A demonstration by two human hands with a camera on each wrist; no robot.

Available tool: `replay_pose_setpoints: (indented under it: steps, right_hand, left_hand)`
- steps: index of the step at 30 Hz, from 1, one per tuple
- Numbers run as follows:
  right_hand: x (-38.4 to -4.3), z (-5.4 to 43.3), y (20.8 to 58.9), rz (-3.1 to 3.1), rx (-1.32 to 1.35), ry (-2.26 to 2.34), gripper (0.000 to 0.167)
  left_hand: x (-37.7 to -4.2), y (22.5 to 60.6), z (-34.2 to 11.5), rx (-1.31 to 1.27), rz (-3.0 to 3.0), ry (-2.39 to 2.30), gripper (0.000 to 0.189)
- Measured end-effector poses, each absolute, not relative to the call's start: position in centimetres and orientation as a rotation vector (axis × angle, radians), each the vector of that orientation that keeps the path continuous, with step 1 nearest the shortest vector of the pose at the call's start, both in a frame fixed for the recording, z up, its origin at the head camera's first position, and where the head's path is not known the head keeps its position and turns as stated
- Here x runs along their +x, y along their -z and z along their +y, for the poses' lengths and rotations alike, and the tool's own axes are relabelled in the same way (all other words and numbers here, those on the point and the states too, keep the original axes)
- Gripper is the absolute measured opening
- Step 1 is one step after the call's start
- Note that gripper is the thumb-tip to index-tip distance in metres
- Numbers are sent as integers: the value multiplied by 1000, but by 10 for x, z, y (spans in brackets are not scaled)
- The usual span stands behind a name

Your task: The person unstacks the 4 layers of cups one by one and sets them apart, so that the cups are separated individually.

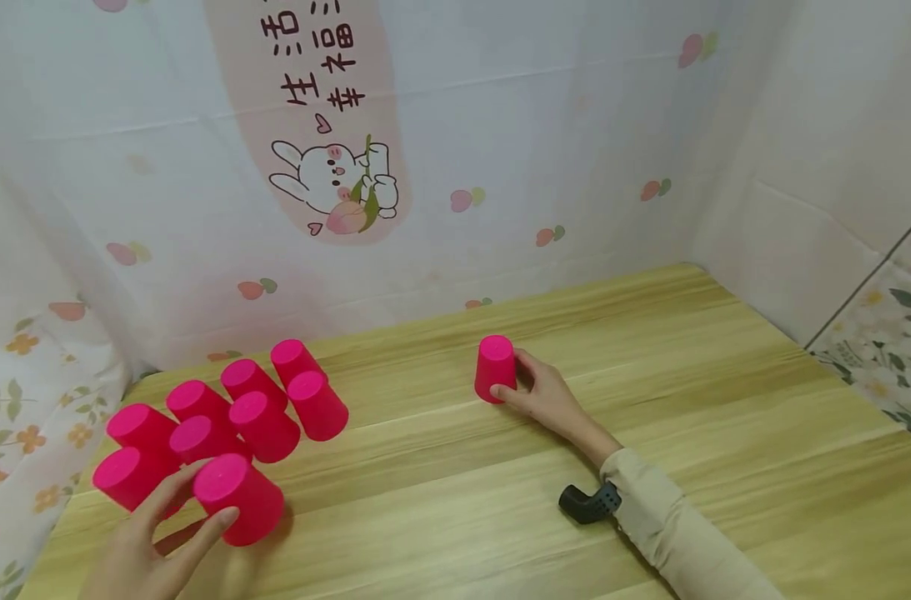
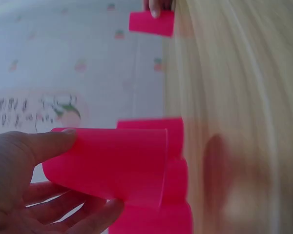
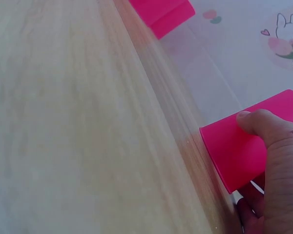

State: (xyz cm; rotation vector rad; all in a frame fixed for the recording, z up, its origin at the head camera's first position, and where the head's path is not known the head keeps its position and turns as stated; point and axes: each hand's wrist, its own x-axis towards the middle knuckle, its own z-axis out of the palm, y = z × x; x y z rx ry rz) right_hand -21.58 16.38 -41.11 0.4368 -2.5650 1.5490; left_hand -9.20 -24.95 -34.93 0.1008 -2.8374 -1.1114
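Observation:
My left hand [image 1: 151, 533] holds a bright pink cup [image 1: 248, 508] mouth down, thumb on one side and fingers round the other. In the left wrist view that pink cup [image 2: 112, 165] hangs over the table, its shadow apart from its rim. Toward the back middle, my right hand [image 1: 548, 398] grips another upside-down pink cup [image 1: 494, 373]. The right wrist view shows the thumb across the side of this cup [image 3: 254, 141], its rim close to the wood; some of the fingers are hidden behind it.
Several more upside-down pink cups [image 1: 318, 408] stand in two close rows at the left of the wooden table [image 1: 410, 492]. A printed cloth [image 1: 493, 125] hangs along the back edge. On the right sleeve sits a black wrist device [image 1: 590, 503].

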Motion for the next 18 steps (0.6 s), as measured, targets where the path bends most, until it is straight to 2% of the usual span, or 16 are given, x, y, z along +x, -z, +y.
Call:
replay_pose_setpoints:
  steps: [3,6,11,18]
  right_hand:
    - [-209,159,399,-2579,441,-1530,49]
    - [-213,161,407,-2575,430,-1544,50]
    - [-226,168,430,-2565,421,-1562,54]
    - [-230,171,434,-2557,440,-1551,54]
  left_hand:
    - [-86,359,-273,304,-2848,1084,68]
    - [-86,367,-285,397,-2849,1015,70]
    - [-88,375,-292,389,-2839,910,68]
    - [-90,380,-299,395,-2804,879,66]
